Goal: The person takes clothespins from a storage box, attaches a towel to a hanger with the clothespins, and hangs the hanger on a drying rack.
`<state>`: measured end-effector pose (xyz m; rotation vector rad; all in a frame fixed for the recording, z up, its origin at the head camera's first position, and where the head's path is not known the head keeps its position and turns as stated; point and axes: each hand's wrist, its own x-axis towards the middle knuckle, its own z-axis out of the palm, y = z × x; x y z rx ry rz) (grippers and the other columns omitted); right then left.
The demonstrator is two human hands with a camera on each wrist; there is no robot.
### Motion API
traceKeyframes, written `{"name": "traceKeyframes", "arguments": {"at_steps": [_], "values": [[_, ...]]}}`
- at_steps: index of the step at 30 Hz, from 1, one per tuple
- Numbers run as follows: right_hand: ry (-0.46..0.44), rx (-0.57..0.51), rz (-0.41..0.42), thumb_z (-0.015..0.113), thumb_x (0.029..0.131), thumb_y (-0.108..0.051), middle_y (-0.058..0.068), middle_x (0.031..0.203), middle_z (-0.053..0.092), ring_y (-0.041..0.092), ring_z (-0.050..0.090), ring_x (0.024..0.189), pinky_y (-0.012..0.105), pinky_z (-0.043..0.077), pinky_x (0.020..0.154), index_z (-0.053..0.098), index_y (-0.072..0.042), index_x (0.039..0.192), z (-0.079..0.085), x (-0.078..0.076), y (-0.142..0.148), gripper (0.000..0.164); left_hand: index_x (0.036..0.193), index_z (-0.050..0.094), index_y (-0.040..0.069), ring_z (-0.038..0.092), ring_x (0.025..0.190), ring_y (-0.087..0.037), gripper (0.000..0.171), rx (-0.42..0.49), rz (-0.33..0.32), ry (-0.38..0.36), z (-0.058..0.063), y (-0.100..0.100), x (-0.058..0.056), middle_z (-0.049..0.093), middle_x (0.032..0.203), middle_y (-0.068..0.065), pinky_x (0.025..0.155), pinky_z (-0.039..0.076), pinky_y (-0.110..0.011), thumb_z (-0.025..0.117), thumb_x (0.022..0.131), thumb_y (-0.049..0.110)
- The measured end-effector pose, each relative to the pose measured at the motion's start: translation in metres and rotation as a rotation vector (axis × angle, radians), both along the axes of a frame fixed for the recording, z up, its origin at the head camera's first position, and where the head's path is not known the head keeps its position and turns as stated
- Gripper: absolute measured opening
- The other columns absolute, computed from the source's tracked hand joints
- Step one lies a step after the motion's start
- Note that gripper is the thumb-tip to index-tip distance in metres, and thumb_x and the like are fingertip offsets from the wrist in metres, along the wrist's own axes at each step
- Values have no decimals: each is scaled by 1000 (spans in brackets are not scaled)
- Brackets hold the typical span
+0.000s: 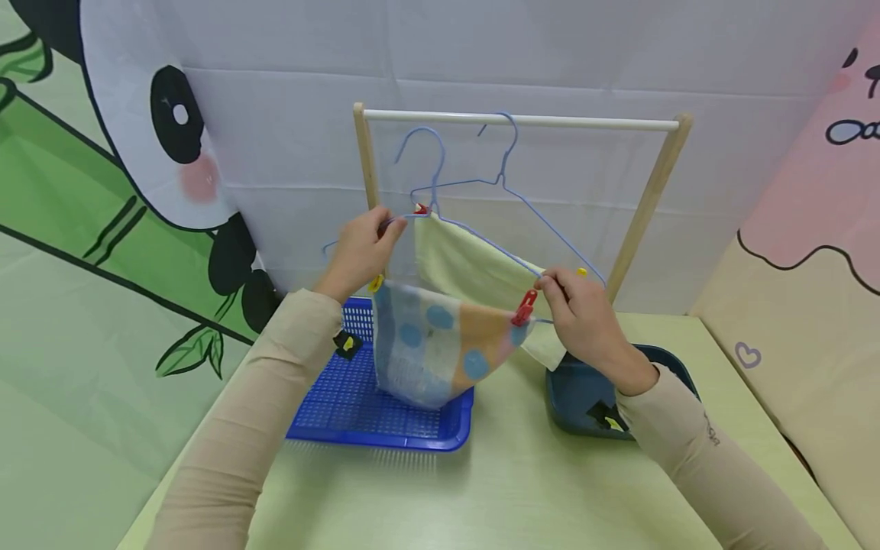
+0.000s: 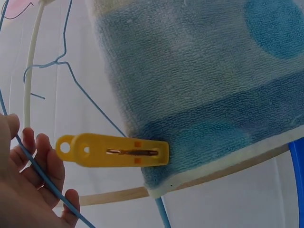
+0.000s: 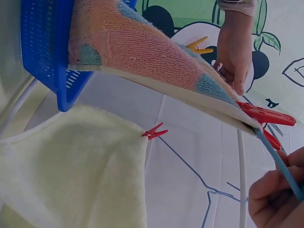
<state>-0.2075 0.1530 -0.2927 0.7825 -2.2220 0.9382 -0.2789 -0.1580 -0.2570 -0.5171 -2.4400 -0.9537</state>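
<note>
In the head view my left hand grips the left arm of a blue wire hanger, and my right hand pinches its right arm. A small towel with coloured stripes and blue dots hangs from it. One towel corner is clipped by a yellow clothespin, close beside my left fingers. A red clothespin clips the other, near my right hand. The hanger's hook points up, in front of the rack and free of its rail. Behind it, a pale yellow towel hangs from a second blue hanger.
A rack with a white rail and wooden posts stands at the back. Below the striped towel sits a blue plastic basket. A dark bin is on the table at right. Printed cloth walls enclose the table.
</note>
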Motion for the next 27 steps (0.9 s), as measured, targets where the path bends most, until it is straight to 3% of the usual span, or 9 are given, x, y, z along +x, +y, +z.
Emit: {"name": "traceKeyframes", "arguments": {"at_steps": [6,11,21,27], "values": [[28,-2,-52,49,97,-6,-2,60,45,11,34,47,29,30,48,65,-2,91,7,0,6,18,83,46,8,39,60,-25,32,-28,14,-8,5,12,-4,42,68,-8,60,30,-34,43,101,33],[51,-13,-79,49,97,-5,-2,57,43,11,32,44,29,28,47,65,-2,90,9,0,12,18,89,51,8,44,67,-24,30,-30,11,-45,10,21,-7,50,78,-7,62,34,-35,42,101,34],[58,-23,-104,49,97,-7,-1,59,44,12,34,46,29,28,47,63,-1,89,11,4,20,17,89,51,6,44,72,-24,29,-29,-18,-21,14,38,-15,51,83,-9,69,36,-35,43,101,30],[57,-18,-121,48,98,-9,-1,57,43,11,33,45,29,28,45,63,-2,85,15,5,24,21,97,56,4,48,79,-25,30,-53,-20,-21,16,45,-19,55,90,-10,74,39,-36,40,102,29]]}}
